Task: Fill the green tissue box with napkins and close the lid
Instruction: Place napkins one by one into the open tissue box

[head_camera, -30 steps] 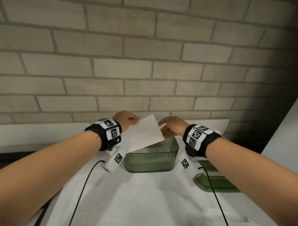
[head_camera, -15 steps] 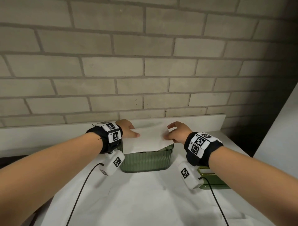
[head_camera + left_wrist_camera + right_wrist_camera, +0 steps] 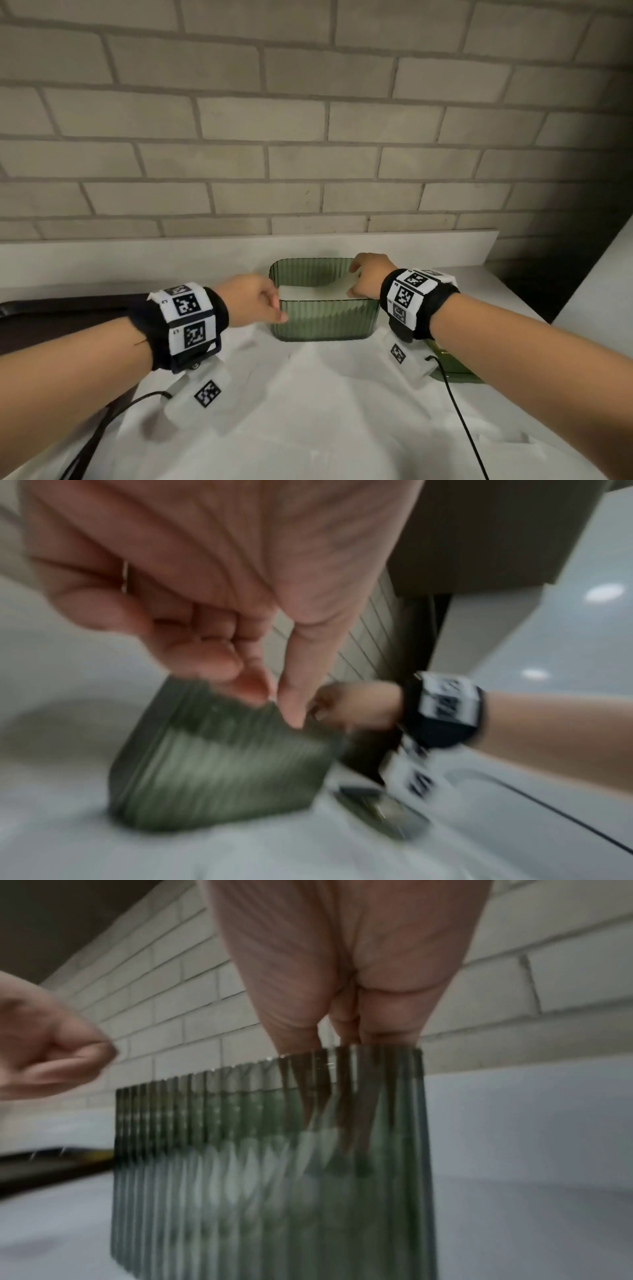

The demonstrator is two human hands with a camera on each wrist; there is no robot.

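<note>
A ribbed green tissue box (image 3: 322, 322) stands open-topped on a white-covered table (image 3: 308, 411), close to a pale brick wall (image 3: 308, 120) behind it. Inside the box lies a stack of white napkins (image 3: 308, 293), its top just below the rim. The right hand (image 3: 368, 275) reaches down into the box at its right end, fingers (image 3: 342, 1026) held close together and dipping past the rim onto the napkins; whether they pinch the paper cannot be told. The left hand (image 3: 255, 301) sits at the box's left near corner, fingers loosely curled with the thumb against the outer wall, holding nothing visible. The green lid (image 3: 452, 366) lies on the table just right of the box, partly hidden under the right forearm.
</note>
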